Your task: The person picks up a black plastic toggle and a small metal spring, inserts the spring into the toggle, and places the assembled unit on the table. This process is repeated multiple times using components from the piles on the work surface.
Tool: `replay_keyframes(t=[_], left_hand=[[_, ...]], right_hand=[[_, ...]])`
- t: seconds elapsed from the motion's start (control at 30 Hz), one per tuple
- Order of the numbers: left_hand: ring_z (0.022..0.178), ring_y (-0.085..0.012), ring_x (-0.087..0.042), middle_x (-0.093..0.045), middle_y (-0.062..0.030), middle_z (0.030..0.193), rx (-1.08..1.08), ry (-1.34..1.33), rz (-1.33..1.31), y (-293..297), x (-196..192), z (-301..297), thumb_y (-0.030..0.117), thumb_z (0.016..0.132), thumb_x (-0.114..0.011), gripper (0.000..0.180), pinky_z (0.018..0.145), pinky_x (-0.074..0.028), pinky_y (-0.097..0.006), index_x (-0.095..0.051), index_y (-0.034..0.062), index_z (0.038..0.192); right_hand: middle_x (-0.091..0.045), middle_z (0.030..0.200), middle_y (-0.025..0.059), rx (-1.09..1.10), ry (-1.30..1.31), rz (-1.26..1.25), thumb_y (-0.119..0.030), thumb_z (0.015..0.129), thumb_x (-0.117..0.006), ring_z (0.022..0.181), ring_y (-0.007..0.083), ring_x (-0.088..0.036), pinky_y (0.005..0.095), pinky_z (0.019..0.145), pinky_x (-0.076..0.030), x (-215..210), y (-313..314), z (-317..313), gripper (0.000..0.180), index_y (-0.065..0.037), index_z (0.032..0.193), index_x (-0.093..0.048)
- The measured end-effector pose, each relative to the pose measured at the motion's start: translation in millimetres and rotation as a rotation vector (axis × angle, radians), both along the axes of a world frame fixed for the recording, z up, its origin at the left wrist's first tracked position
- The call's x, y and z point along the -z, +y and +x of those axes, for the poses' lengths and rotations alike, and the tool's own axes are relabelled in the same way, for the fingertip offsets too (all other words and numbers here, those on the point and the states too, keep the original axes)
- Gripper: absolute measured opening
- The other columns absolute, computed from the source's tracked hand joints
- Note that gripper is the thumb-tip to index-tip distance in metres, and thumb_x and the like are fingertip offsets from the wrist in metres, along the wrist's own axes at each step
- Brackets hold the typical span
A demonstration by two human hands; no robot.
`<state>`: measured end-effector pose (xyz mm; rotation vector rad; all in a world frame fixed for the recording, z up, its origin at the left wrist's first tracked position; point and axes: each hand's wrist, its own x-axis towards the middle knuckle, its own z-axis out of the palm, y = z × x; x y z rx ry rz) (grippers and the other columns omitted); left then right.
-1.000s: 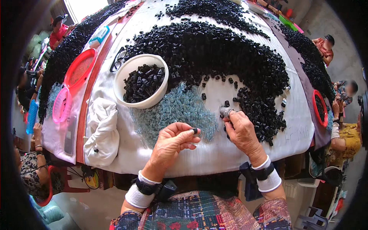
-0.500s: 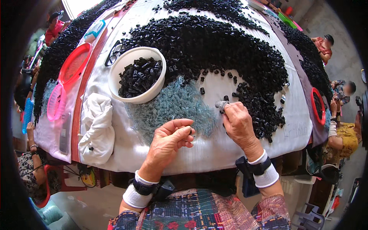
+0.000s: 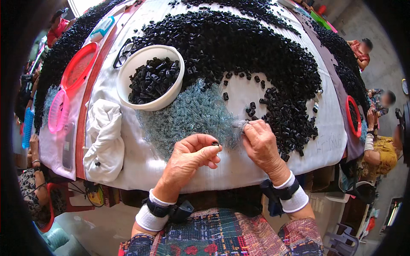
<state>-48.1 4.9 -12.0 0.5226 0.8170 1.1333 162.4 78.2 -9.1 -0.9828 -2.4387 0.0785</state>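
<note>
Between thumb and forefinger, my left hand [image 3: 188, 160] pinches a small black plastic piece [image 3: 215, 144] over the near part of the table. To its right, my right hand [image 3: 264, 147] has its fingers closed on a small clump of grey wire springs [image 3: 239, 124]. That clump is at the right edge of a heap of fine bluish springs [image 3: 192, 117]. Several loose black plastic pieces [image 3: 252, 112] lie just beyond my right hand. A white bowl [image 3: 160, 101] of black pieces stands at the heap's far left.
A wide pile of black pieces [image 3: 239, 42] arcs across the white cloth [image 3: 333, 149]. At left lie a bunched white cloth [image 3: 104, 141], eyeglasses [image 3: 123, 53], a red basket [image 3: 93, 48] and a pink basket [image 3: 64, 102]. Other people sit along both sides.
My right hand has moved left and nearer me, bringing its spring clump to the heap's edge. My left hand has shifted slightly right, and the black piece in its pinch shows more clearly.
</note>
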Motion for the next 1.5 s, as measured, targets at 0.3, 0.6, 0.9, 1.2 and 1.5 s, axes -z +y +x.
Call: replay_keyframes(t=[0.3,0.6,0.9,1.2,1.5], left_hand=[[0.074,-0.0145,-0.066,-0.068,-0.0121,0.093,0.069,0.023,-0.013,-2.1,-6.6,2.5,0.013,0.086,-0.067,0.022,0.063,-0.055,-0.025,-0.059,0.0024,0.103],[0.075,-0.0152,-0.066,-0.067,-0.0133,0.094,0.070,0.068,-0.014,-2.1,-4.2,4.3,0.007,0.085,-0.066,0.021,0.065,-0.055,-0.027,-0.062,-0.0008,0.104],[0.073,-0.0135,-0.064,-0.067,-0.0116,0.092,0.110,0.077,0.002,-1.7,-4.2,5.0,0.006,0.085,-0.066,0.018,0.066,-0.054,-0.025,-0.062,-0.0016,0.101],[0.072,-0.0126,-0.064,-0.068,-0.0084,0.089,0.074,0.091,0.044,-0.4,-5.5,11.1,0.007,0.085,-0.067,0.017,0.066,-0.054,-0.024,-0.062,-0.0005,0.100],[0.074,-0.0094,-0.063,-0.067,-0.0053,0.084,0.037,0.254,0.142,2.4,-3.6,20.2,0.009,0.081,-0.073,0.022,0.064,-0.052,-0.022,-0.063,-0.0004,0.099]], right_hand=[[-0.058,0.081,0.0102,0.104,0.071,0.047,0.001,0.068,-0.065,0.081,0.0269,-0.056,0.0364,0.072,-0.043,-1.1,-5.4,11.4,0.019,-0.002,0.085,-0.058],[-0.059,0.083,0.0087,0.118,-0.056,0.041,-0.001,0.068,-0.065,0.084,0.0257,-0.056,0.0362,0.074,-0.041,-5.5,-2.2,6.5,0.022,-0.004,0.089,-0.059],[-0.057,0.084,0.0095,0.089,-0.039,0.011,-0.002,0.066,-0.066,0.084,0.0267,-0.054,0.0370,0.074,-0.040,3.5,-6.8,10.5,0.028,-0.004,0.093,-0.058],[-0.056,0.084,0.0093,0.098,-0.085,0.061,-0.003,0.067,-0.065,0.083,0.0268,-0.054,0.0366,0.074,-0.040,1.6,-4.1,10.6,0.024,-0.004,0.090,-0.057],[-0.057,0.086,0.0183,-0.130,0.227,-0.105,0.003,0.067,-0.065,0.079,0.0358,-0.057,0.0429,0.071,-0.046,-32.3,-24.4,-2.5,0.028,0.002,0.094,-0.056]])
